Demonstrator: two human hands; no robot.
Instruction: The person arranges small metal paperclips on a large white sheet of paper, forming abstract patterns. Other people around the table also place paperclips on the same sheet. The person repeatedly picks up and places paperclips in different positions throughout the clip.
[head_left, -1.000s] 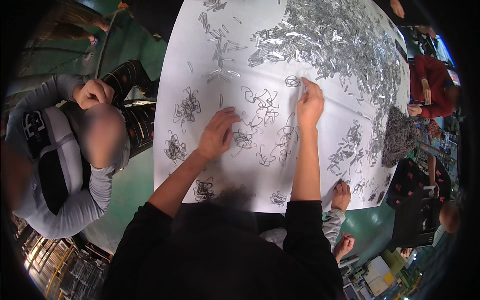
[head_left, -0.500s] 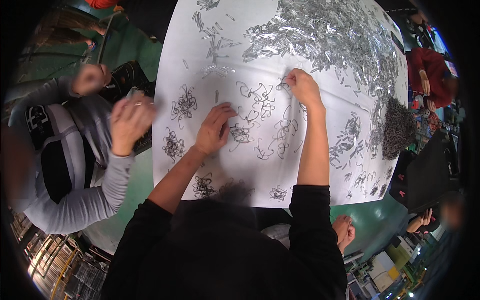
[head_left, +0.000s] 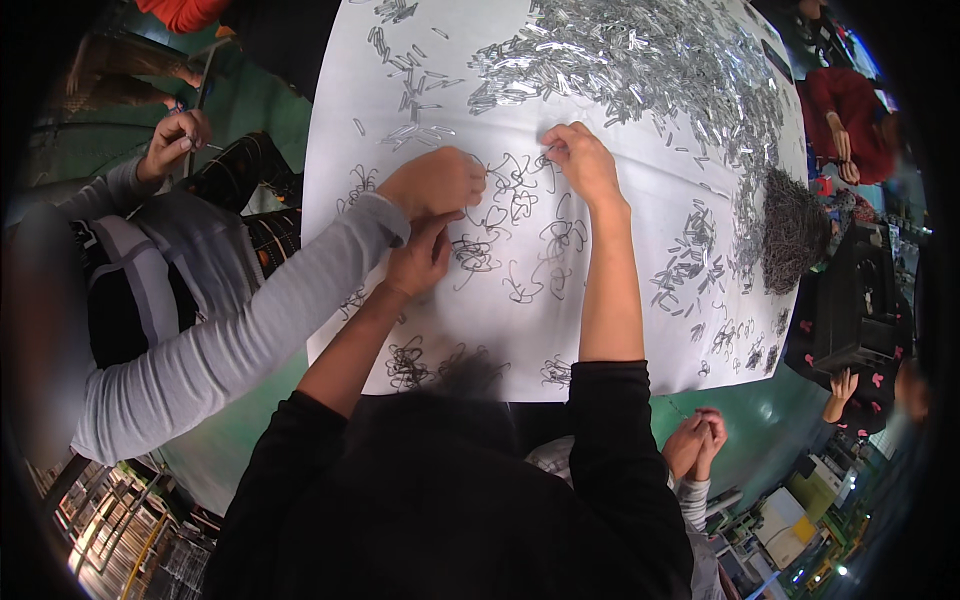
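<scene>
My right hand (head_left: pixel 585 168) is over the upper middle of the white table, thumb and fingertips pinched together at a thin, dark bent wire piece (head_left: pixel 551 178). More curled wire pieces (head_left: pixel 476 254) lie in loose groups between my hands. My left hand (head_left: pixel 422 258) rests low over the paper left of these, thumb and forefinger apart, nothing seen in it. A co-worker's hand (head_left: pixel 432 183), in a grey sleeve, reaches across above it and hides part of its fingers. What that hand holds is hidden.
A big heap of shiny flat metal clips (head_left: pixel 620 60) covers the far right of the white table (head_left: pixel 600 390). A dark pile of small pieces (head_left: pixel 790 235) stands at the right edge. The co-worker's grey sleeve (head_left: pixel 250 320) crosses from the left. Other people stand around.
The co-worker's arm has swung in from the left over the table, across my left hand. My right hand appears slightly further left and up, still pinched; the whole view has shifted a little.
</scene>
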